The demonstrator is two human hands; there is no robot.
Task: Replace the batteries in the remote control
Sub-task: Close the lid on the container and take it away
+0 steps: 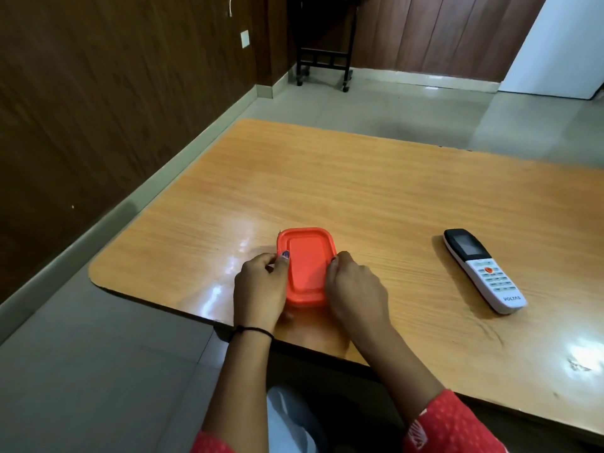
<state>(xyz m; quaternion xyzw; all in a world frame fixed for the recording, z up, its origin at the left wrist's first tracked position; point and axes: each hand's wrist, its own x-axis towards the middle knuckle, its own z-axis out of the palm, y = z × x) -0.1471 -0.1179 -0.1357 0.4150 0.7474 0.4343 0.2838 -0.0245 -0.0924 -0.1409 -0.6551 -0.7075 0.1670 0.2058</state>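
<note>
1. Orange plastic makes up the box [307, 264], a rounded rectangle with its lid on. It sits on the wooden table [359, 178] close to the near edge.
2. At the left side of the box is the left hand [260, 289]. Its fingers curl against the left edge and the thumb, with a dark painted nail, lies on the lid's rim, so this hand grips the box.
3. At the right side of the box is the right hand [354, 289], knuckles up and fingers curled in against the right edge. It holds the box from that side, though the fingertips are hidden under the hand.
4. Well to the right of the box lies the remote control [483, 271], flat on the table and apart from both hands. It is face up, with its dark screen end pointing away from the person and its white keypad end nearer, printed VOLTAS.
5. Just nearer than the box, a thin black band [255, 330] circles the left wrist.
6. Nearer still, a red patterned sleeve [457, 423] covers the right forearm.
7. Far beyond the box, past the table's far edge, a dark wheeled stand [323, 44] stands on the pale tiled floor [376, 106].
8. Beyond the box and to its left, a pale wall plate [245, 39] is fixed on the dark wood panelling.
</note>
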